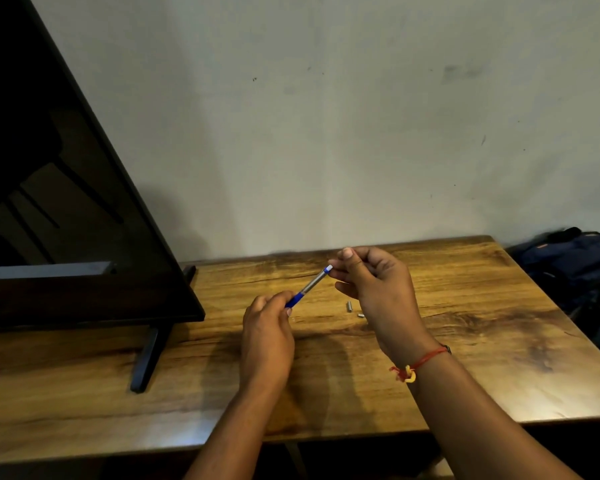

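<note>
A pen (309, 285) with a blue lower part and a silver barrel is held slanted above the wooden table (465, 341). My left hand (267, 336) grips its blue lower end. My right hand (371, 285) has its fingertips at the pen's upper white-tipped end, pinching it between thumb and fingers. Two small silver parts (350, 306) (361, 315) lie on the table just below my right hand. A red and yellow thread is tied round my right wrist.
A dark flat screen (66, 202) on a black stand foot (146, 362) fills the left side. A pale wall stands behind the table. A dark blue backpack (575, 265) sits beyond the table's right edge.
</note>
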